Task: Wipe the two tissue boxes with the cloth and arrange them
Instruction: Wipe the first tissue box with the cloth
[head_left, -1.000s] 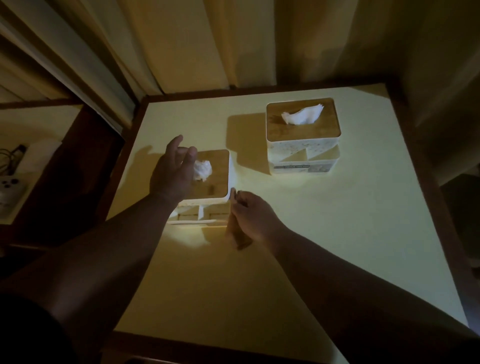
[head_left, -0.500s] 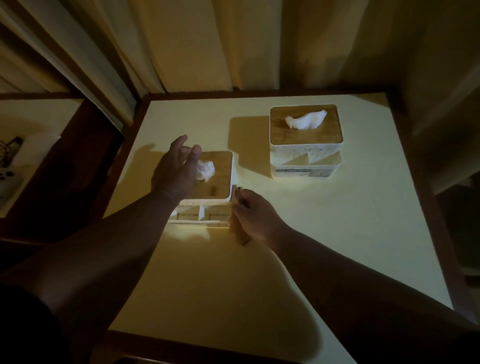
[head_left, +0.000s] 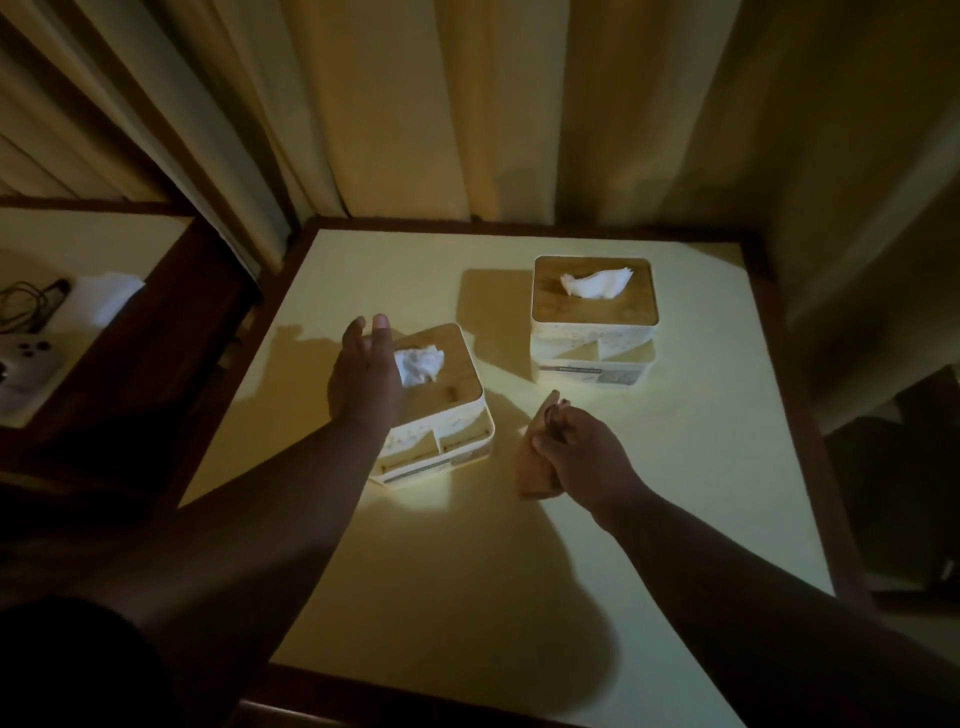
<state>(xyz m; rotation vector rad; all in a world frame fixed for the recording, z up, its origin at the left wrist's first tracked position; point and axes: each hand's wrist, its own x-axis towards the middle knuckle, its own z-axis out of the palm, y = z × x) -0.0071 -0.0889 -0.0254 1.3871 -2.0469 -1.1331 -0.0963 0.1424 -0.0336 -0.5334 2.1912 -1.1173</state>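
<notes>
Two cream tissue boxes with wooden lids stand on a pale yellow table (head_left: 675, 493). The near box (head_left: 447, 415) sits left of centre, turned at a slight angle, a crumpled tissue poking from its lid. My left hand (head_left: 363, 379) rests over its left side, fingers spread and loose. The far box (head_left: 595, 325) stands behind and to the right, with a flat tissue sticking out. My right hand (head_left: 582, 457) is just right of the near box, apart from it, closed around a tan cloth (head_left: 535, 467) that hangs down to the tabletop.
Curtains hang behind the table, which has a dark wooden rim. To the left, a lower shelf (head_left: 104, 234) holds a white game controller (head_left: 26, 364), a dark cable and a white tissue. A dark gap lies right of the table.
My right hand with the cloth has drawn away from the near box's right side. The near box now sits turned at an angle. My left hand stays over its left side.
</notes>
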